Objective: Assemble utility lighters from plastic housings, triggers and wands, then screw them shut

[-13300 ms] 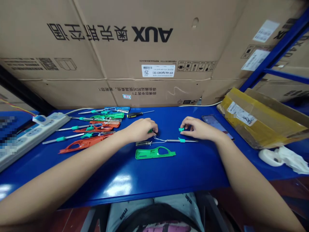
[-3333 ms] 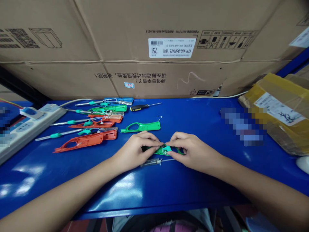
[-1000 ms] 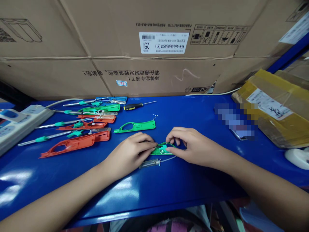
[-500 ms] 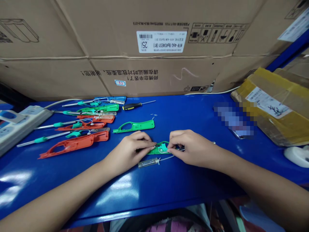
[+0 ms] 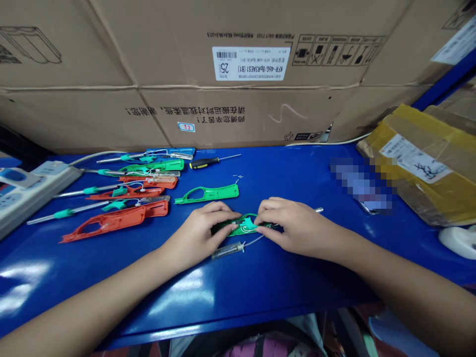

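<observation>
My left hand (image 5: 204, 225) pinches the left end of a green lighter shell half (image 5: 235, 232) with thumb and forefinger. At its other end my right hand (image 5: 284, 220) has its fingertips closed around the inner parts, beside a teal trigger piece (image 5: 250, 224). Part of a metal tube (image 5: 319, 210) sticks out beyond my right hand; the rest is hidden. A clear fuel tank (image 5: 226, 250) lies in front of the shell, with a thin pale hose running under my right fingers. Behind my hands rests another green shell half (image 5: 208, 194).
To the left lie several lighter assemblies with orange shells (image 5: 107, 224), tubes and wires. A screwdriver (image 5: 204, 162) lies behind. On the left stands a power strip (image 5: 33, 191). At right are a blurred phone (image 5: 362, 188), a taped box (image 5: 416, 166) and a white object (image 5: 459, 241). A large carton (image 5: 178, 64) walls the back.
My right hand has shifted slightly left over the shell. The metal tube's tip now shows more, higher and further left. My left hand stays on the shell's end.
</observation>
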{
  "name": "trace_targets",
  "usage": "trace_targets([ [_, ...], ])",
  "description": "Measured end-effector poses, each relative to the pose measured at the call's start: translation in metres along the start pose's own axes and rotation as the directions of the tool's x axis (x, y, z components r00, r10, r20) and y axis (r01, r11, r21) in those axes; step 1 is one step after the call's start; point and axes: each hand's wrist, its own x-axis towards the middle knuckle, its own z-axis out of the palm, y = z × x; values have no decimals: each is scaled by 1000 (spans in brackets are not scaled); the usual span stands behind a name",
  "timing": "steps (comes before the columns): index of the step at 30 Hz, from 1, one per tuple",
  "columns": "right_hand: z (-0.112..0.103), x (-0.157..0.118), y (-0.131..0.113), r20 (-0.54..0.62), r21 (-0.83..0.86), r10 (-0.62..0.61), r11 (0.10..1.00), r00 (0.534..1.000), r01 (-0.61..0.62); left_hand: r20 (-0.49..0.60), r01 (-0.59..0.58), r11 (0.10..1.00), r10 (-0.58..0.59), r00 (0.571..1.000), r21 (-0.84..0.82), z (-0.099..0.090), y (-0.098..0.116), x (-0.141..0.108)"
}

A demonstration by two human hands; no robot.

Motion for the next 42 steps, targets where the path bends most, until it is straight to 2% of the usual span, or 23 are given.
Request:
trace_targets([
  [3, -4, -2, 0, 15, 2, -9, 1000, 1000, 9, 14, 24, 1000, -24, 1000, 18, -3, 5, 0],
  [10, -1, -1, 6, -33, -68, -104, 992, 994, 102, -1, 94, 996, -94, 996, 9, -6, 15, -2],
  [17, 4, -2, 5, -49, -213, -198, 960, 979, 183, -54, 165, 986, -167, 985, -41, -3, 11, -1],
  [21, 4, -2, 4, -83, -292, -236, 935, 968, 203, -58, 263, 956, -272, 961, -133, -2, 9, 0],
  [24, 3, -2, 3, -94, -321, -269, 920, 958, 227, 11, 380, 885, -392, 920, -268, -1, 11, 1],
  [26, 2, -2, 3, -96, -328, -286, 913, 953, 241, 49, 423, 846, -431, 901, -324, -2, 13, 2],
  [30, 0, -3, 3, -108, -343, -307, 904, 946, 254, 63, 417, 850, -420, 905, -322, -4, 15, 3],
  [35, 1, -3, 6, -175, -348, -330, 902, 927, 256, 87, 429, 837, -426, 900, -340, -6, 16, 4],
  [40, 5, 0, 9, -241, -320, -347, 910, 906, 263, 124, 486, 800, -475, 871, -353, -7, 18, 5],
  [42, 6, 0, 10, -244, -309, -354, 911, 903, 273, 113, 480, 794, -475, 873, -373, -6, 19, 4],
])
